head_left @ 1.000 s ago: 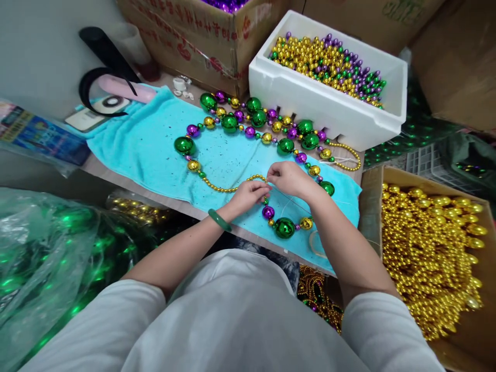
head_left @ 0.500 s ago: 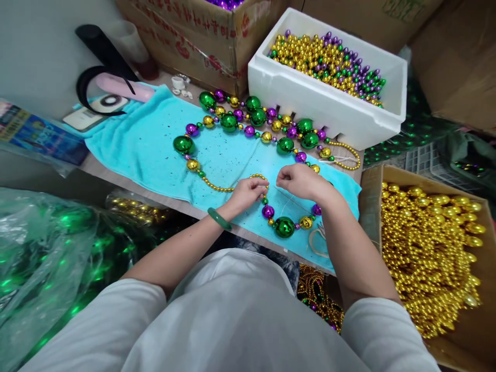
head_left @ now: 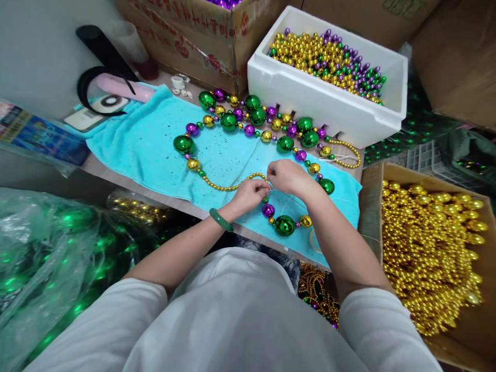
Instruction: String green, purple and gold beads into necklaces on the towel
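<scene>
Left hand (head_left: 250, 195): we are pinching the strand of small gold beads (head_left: 225, 187), steadying its end
Right hand (head_left: 287, 176): we are gripping the thin clear thread (head_left: 294, 199), keeping it taut
Necklace of big green, purple and gold beads (head_left: 248, 126): lying looped on the turquoise towel (head_left: 139, 144)

Looks like a small bead-stringing workshop, packed tight — a white foam box (head_left: 329, 106) heaped with gold, purple and green beads, a cardboard carton (head_left: 475, 320) brimming with gold beads at the right, another carton (head_left: 201, 36) behind holding purple ones. Plastic bags of green beads (head_left: 50, 248) crammed under the tabletop (head_left: 116, 173) — a turquoise towel (head_left: 143, 150) spread as a work mat, bead strands (head_left: 256, 121) laid across it.
</scene>
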Demonstrator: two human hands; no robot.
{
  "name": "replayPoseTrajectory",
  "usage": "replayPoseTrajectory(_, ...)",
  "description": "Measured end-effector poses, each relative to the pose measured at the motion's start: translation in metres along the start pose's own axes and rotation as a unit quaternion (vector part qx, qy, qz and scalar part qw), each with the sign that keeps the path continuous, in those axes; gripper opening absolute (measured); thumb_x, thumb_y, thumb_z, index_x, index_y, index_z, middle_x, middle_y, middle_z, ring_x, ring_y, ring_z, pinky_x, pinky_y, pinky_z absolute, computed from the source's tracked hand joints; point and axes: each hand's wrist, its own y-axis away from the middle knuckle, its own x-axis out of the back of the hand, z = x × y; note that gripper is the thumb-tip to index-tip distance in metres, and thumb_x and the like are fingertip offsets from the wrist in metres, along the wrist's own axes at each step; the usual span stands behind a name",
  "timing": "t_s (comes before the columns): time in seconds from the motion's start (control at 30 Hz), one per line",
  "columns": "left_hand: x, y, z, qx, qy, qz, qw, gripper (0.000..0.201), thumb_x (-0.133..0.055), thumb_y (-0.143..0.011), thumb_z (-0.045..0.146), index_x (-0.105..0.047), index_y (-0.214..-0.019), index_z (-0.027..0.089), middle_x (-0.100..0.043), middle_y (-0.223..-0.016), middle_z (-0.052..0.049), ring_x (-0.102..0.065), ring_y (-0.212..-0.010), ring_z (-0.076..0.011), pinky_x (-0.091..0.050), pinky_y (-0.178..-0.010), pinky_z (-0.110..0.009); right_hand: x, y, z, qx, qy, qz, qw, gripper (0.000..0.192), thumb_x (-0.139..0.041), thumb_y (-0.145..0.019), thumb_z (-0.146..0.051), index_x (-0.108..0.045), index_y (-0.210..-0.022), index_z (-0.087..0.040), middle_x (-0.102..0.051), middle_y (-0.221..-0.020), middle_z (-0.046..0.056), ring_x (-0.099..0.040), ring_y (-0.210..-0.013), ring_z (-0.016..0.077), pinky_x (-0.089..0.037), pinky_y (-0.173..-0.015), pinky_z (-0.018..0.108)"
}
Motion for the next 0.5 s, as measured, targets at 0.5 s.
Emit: replayPoseTrajectory(0.5,-0.002,-0.006,-0.005,0.044,0.101,0.015,0.994,0.009,-0.063,-0.070,0.020,-0.059,-0.063,0.016,-0.054,-0.050,0.004,-0.047,-0.047,-0.0089,-0.037,-0.052,-0.023,-0.012,-0.010,-0.003,0.018,-0.097,0.013,0.995,0.021,-0.057,-0.079,-0.017,-0.073,-0.092,-0.015,-0.072,-0.089,0.007,-0.059,-0.079,0.0165,-0.035,-0.060,0.024)
